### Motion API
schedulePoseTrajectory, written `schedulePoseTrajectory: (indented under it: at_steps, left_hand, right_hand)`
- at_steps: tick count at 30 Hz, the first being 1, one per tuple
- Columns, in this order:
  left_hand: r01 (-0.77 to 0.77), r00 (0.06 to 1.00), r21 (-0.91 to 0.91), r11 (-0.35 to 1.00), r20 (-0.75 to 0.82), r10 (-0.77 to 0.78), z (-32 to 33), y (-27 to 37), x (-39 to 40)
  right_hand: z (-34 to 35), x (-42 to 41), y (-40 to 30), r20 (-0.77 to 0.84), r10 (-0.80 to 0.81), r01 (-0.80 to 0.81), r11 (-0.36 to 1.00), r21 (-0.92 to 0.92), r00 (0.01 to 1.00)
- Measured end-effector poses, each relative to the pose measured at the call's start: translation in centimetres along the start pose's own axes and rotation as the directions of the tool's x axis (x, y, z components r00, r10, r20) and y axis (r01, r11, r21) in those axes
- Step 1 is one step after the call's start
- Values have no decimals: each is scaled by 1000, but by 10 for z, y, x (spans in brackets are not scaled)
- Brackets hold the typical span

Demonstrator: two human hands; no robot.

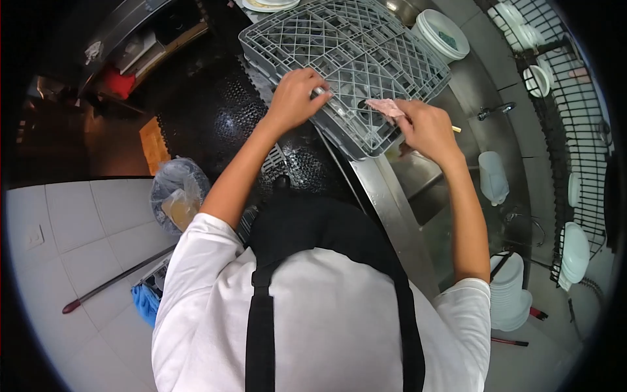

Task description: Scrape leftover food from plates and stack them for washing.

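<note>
A grey plastic dish rack [362, 54] with a lattice face lies in front of me across the edge of a steel sink counter [379, 181]. My left hand [300, 98] is curled over the rack's near edge, thumb toward me. Something shiny and clear shows by its fingertips; whether it is part of the rack I cannot tell. A crumpled pink paper or cloth [385, 106] is pinched between the fingers of my right hand [427, 128], above the rack's near right corner. Behind that hand a short yellowish stick end [456, 129] pokes out; whether it is held is unclear.
White buckets [443, 34] and a faucet [496, 110] are beyond the sink. Stacked white dishes [509, 294] stand at right, below a black wire shelf [585, 108]. Plates [270, 5] lie at the far end. A lined bin [179, 196] and wet black floor mat [230, 112] are left.
</note>
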State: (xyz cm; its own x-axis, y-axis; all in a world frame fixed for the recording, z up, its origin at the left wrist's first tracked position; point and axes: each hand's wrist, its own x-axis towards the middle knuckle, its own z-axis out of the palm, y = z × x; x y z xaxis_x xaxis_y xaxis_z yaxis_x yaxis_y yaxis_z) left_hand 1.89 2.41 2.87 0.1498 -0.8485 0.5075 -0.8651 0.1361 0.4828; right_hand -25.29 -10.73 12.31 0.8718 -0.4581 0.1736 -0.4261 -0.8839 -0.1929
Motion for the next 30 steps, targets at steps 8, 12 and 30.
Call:
schedulePoseTrajectory:
  at_steps: [8, 12, 30]
  left_hand:
    - [-92, 993, 16, 996, 77, 90, 15, -18, -32]
    - [-86, 992, 36, 996, 91, 83, 20, -19, -30]
    - [30, 997, -1, 1000, 77, -30, 28, -20, -30]
  right_hand:
    - [20, 39, -44, 164, -131, 151, 982, -115, 978]
    - [60, 77, -64, 400, -196, 294, 935, -199, 895]
    - [82, 98, -70, 188, 47, -37, 998, -57, 981]
